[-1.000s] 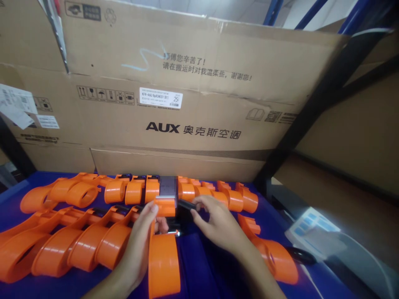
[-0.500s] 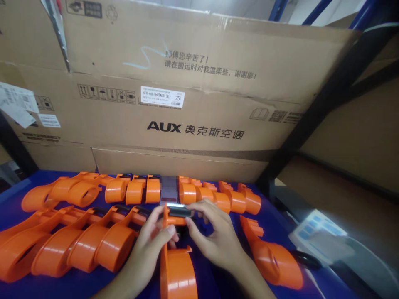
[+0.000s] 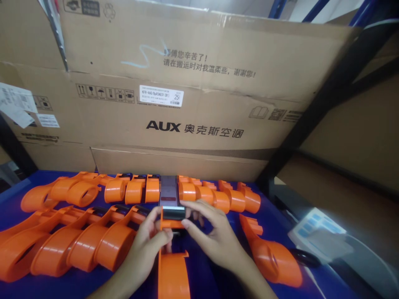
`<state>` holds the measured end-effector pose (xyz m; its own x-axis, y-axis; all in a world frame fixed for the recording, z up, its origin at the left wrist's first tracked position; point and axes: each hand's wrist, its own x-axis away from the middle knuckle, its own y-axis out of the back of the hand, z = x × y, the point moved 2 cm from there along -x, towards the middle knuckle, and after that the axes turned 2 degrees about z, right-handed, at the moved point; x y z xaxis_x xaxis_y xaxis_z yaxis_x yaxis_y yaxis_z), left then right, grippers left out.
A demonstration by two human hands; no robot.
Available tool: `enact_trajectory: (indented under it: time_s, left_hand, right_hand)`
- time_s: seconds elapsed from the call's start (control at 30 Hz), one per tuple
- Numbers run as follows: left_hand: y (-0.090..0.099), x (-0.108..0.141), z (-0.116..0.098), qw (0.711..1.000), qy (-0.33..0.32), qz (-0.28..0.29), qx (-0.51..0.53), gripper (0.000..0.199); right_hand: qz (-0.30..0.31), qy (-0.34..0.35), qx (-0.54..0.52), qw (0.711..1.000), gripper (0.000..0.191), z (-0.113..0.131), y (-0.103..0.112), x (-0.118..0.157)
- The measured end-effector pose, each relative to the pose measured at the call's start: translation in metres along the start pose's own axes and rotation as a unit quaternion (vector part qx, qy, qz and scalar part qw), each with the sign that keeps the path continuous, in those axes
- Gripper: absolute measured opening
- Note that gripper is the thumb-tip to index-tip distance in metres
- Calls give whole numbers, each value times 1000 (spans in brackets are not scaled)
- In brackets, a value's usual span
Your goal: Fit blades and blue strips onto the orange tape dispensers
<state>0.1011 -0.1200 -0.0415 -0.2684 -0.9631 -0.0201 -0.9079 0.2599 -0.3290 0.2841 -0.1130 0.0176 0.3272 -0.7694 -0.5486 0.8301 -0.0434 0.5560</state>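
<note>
From the head view: gripping an orange plastic ring-bodied dispenser frame [image 3: 173, 275] by its upright side in the left hand [image 3: 150, 241], with thumb in front, over a dark-blue table [image 3: 202, 274]. Closed at the right end of a smooth black cylindrical roller [image 3: 174, 214] with the right hand [image 3: 215, 232], just below a pale toothed strip [image 3: 173, 207]; partly hidden at the fingertips. Likely to handle as light and stiff, perhaps slick from its glossy finish. Best held by the flat side arm between head and ring, keeping skin off probably sharp teeth, and pressed gently near the thin crossbar [image 3: 171, 224], possibly liable to snap. Flanked by similar orange plastic frames [image 3: 114, 247].
</note>
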Motion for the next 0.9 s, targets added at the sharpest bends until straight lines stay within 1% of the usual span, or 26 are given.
enact_trajectory:
  time_s: [0.07, 0.13, 0.2, 0.27, 0.33, 0.37, 0.43, 0.5, 0.57, 0.63, 0.7, 0.77, 0.9]
  left_hand:
    - [0, 1, -2, 1000, 10, -13, 16, 35]
    - [-1, 2, -4, 999, 18, -20, 34, 33]
    - [-2, 3, -6, 998, 27, -31, 53, 28]
    - [-4, 4, -9, 996, 40, -45, 69, 26]
    - [-5, 3, -11, 995, 49, -55, 74, 29]
    - [-6, 2, -13, 994, 49, -58, 75, 32]
    - [-9, -1, -18, 994, 46, -63, 76, 37]
    - [-11, -5, -23, 994, 44, -68, 79, 40]
    - [-13, -7, -27, 993, 44, -69, 82, 41]
    - [-13, -8, -28, 993, 45, -69, 83, 42]
    - [-12, -6, -25, 993, 48, -69, 84, 42]
    - [-10, -4, -20, 993, 51, -68, 83, 41]
    - [-5, 0, -10, 993, 53, -64, 78, 36]
  right_hand:
    - [-12, -26, -8, 1000, 22, -4, 8, -1]
    - [-16, -71, 31, 997, 17, -12, 19, -2]
    - [40, -116, 127, 984, 20, -23, 28, -1]
    - [102, -152, 240, 953, 17, -34, 34, 2]
    - [142, -182, 300, 925, 11, -44, 37, 6]
    - [157, -196, 318, 914, 13, -47, 36, 8]
    - [181, -216, 339, 898, 23, -51, 34, 11]
    - [195, -226, 349, 888, 31, -50, 30, 12]
    - [204, -226, 350, 886, 33, -47, 25, 11]
    - [216, -227, 349, 883, 31, -45, 22, 10]
    - [226, -233, 352, 878, 28, -44, 19, 10]
    - [225, -237, 358, 875, 30, -44, 19, 9]
    - [213, -239, 344, 883, 33, -43, 21, 10]
